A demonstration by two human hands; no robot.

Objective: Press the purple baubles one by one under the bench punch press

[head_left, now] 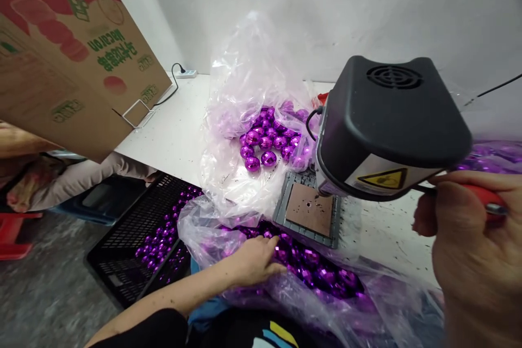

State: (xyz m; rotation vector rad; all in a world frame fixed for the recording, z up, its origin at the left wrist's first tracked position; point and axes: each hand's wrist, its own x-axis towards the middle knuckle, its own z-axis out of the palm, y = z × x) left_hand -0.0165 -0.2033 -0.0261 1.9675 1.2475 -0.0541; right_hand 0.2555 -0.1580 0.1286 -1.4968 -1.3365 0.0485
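My left hand (256, 260) reaches into a clear plastic bag (367, 304) on my lap. Its fingers lie among shiny purple faceted balls (314, 269), and I cannot make out whether they pinch one. My right hand (468, 228) is wrapped round the red handle (487, 198) of a small black bench press (387, 125). Under the press head sits a grey base with a brown pad (310, 209), which is bare. A second open bag (253, 98) on the white table (171, 130) holds more purple balls (267, 144).
A black plastic crate (134, 239) on the floor at the left holds several purple balls. A cardboard box (69, 49) leans at the upper left, with another person's sleeve (93, 174) below it. A power strip and cable (183, 72) lie at the table's back.
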